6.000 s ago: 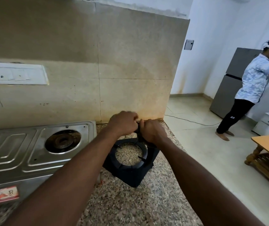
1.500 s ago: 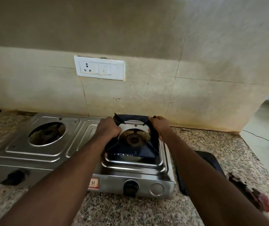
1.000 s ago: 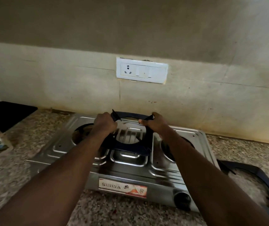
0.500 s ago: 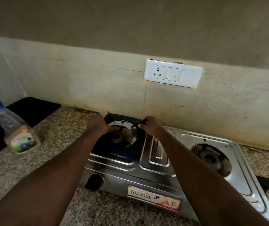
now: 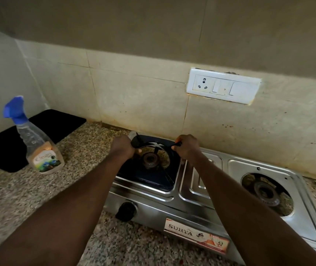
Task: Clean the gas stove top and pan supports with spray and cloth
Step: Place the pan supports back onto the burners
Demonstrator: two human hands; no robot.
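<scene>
Speckled granite countertop [image 5: 15, 196] carries everything here. The steel gas stove [image 5: 197, 212] sits around 4 o'clock, spray bottle [image 5: 36, 144] and black mat [image 5: 44, 129] at 9 o'clock.

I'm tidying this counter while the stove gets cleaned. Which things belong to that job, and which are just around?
Part of the job:
- gas stove
- pan support, gripped by left hand and right hand over the left burner
- spray bottle

Just around:
- black mat
- wall socket
</scene>
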